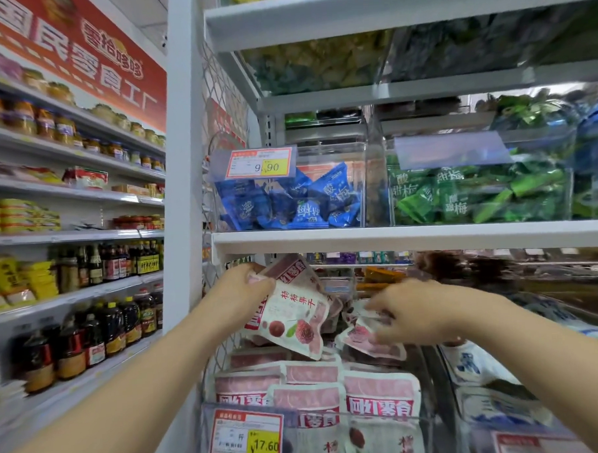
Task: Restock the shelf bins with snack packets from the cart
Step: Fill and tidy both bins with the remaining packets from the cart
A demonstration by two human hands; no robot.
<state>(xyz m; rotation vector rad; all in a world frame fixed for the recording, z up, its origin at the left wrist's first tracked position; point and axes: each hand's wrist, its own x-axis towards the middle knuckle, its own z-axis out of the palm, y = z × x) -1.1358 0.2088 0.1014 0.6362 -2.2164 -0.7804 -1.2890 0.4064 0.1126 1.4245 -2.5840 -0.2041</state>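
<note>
A pink-and-white snack packet (293, 315), printed with red fruit, is tilted in the air above a clear bin (378, 419), pinched at its upper left corner by the left hand (245, 285), whose fingers are closed on it. Just to the right, the right hand (418, 312) curls over another pink packet (367, 336) lying at the back of the same bin, fingers closed on its edge. Below both hands, more packets of the same kind (311, 393) stand in rows behind the bin's clear front, which carries a price tag (246, 435) reading 17.60. Above the hands, a white shelf (411, 238) holds a bin of blue packets (289, 202) and, to its right, green packets (478, 194). Far to the left of the left arm, bottles (100, 332) fill other shelves.
</note>
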